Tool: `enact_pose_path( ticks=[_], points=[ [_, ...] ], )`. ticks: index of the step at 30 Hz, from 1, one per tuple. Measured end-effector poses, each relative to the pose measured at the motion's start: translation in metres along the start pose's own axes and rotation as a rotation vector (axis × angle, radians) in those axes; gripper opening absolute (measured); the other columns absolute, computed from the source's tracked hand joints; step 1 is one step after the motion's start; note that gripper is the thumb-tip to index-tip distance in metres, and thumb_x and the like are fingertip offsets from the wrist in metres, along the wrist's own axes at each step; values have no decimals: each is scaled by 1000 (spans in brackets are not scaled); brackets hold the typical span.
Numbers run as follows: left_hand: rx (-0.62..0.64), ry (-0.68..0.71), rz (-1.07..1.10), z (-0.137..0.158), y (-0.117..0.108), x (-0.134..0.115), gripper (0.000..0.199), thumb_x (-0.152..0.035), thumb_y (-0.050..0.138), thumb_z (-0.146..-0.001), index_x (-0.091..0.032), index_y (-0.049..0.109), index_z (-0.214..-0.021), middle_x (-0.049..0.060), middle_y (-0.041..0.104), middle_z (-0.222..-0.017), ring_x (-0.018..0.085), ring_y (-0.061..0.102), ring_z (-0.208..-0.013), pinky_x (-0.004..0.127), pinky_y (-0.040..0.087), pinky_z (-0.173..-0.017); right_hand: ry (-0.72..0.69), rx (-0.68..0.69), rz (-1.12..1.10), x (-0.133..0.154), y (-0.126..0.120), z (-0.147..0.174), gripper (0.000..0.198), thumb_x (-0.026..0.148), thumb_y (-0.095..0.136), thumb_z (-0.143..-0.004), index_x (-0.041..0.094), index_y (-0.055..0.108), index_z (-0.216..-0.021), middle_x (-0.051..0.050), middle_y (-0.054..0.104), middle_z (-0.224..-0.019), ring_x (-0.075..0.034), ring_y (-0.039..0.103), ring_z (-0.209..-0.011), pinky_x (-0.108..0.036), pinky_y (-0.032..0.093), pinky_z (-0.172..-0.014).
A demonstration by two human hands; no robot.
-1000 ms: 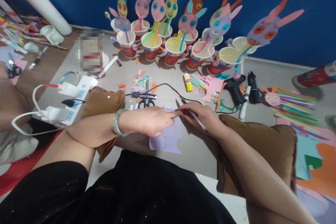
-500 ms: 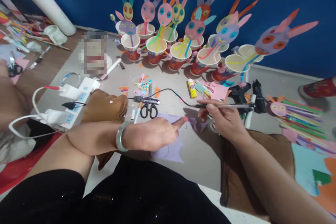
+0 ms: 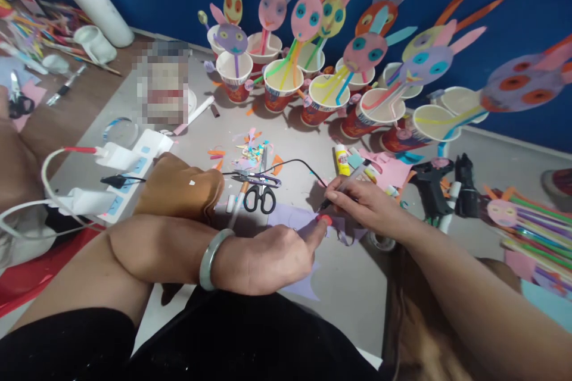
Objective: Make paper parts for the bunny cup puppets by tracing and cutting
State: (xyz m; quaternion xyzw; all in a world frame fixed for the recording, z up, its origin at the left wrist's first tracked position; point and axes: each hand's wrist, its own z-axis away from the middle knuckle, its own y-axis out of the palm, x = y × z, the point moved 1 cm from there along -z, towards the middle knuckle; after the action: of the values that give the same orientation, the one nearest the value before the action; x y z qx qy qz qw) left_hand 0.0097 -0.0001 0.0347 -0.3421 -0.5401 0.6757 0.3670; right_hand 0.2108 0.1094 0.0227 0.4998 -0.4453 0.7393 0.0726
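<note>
My left hand [image 3: 272, 259], a pale bangle on its wrist, is mostly curled with the index finger pointing forward. That fingertip presses a small red disc [image 3: 329, 220] against a sheet of purple paper [image 3: 282, 214]. Between the fingers of my right hand [image 3: 370, 205] is a pen [image 3: 356, 172], slanted with its dark tip down beside the disc. Part of the purple sheet is hidden under my left hand. Black-handled scissors [image 3: 260, 199] and small snips [image 3: 259, 178] lie beyond my left hand. A yellow glue stick [image 3: 342, 159] is past my right hand.
Paper cups [image 3: 235, 74] with paper rabbit heads on straws line the blue wall. A black glue gun [image 3: 431, 187] lies at right, its cord crossing the table. A white power strip [image 3: 134, 178] and brown cushion [image 3: 179, 187] are left. Another person's arm [image 3: 22, 172] shows far left.
My right hand has tilted the pen from nearly level to tip down and brought it to the red disc. My left fingertip stays on the disc. The whole view has shifted.
</note>
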Motion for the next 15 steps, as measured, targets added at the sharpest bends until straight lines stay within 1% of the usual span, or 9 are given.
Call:
enact_pose_path(
  ticks=[2,4,7,10,13,15],
  points=[
    [13,-20,24,-1,2,-1,59,-6,53,-83,-1,57,-142,33,53,-145,12,64,-54,25,41,-36,-17,-6,22,1,-2,-3,42,58,47,-101,22,61,-83,-1,66,-69,-14,60,-55,-27,47,-53],
    [34,-67,70,-3,6,-3,66,-7,53,-85,-1,47,-150,32,60,-135,13,64,-53,25,41,-37,-21,-20,37,1,-4,-5,43,59,47,-101,22,61,-84,-1,67,-69,-14,61,-57,-28,48,-55],
    [65,-133,152,-5,14,-6,74,-10,53,-87,-2,32,-158,24,73,-107,14,61,-48,24,41,-39,21,-60,24,0,-5,-6,40,57,49,-101,22,63,-86,-2,66,-66,-16,62,-57,-29,50,-55],
    [81,-173,204,-6,21,-8,80,-12,56,-87,-1,24,-161,16,73,-84,16,59,-46,25,42,-41,66,-57,-70,-1,-5,-1,40,54,48,-102,21,65,-88,-3,69,-70,-14,60,-51,-28,50,-50],
    [75,-203,262,-6,24,-9,82,-15,57,-88,-1,21,-161,13,73,-79,15,57,-45,25,42,-42,53,-15,-164,-4,-9,9,35,50,48,-103,21,67,-99,-5,73,-84,-13,64,-52,-27,52,-49],
    [85,-210,286,-5,22,-7,82,-16,57,-90,-2,20,-162,14,74,-82,15,58,-47,24,43,-45,21,43,-136,-5,-14,16,25,43,53,-102,23,68,-103,-4,74,-84,-13,68,-57,-25,54,-52]
  ],
)
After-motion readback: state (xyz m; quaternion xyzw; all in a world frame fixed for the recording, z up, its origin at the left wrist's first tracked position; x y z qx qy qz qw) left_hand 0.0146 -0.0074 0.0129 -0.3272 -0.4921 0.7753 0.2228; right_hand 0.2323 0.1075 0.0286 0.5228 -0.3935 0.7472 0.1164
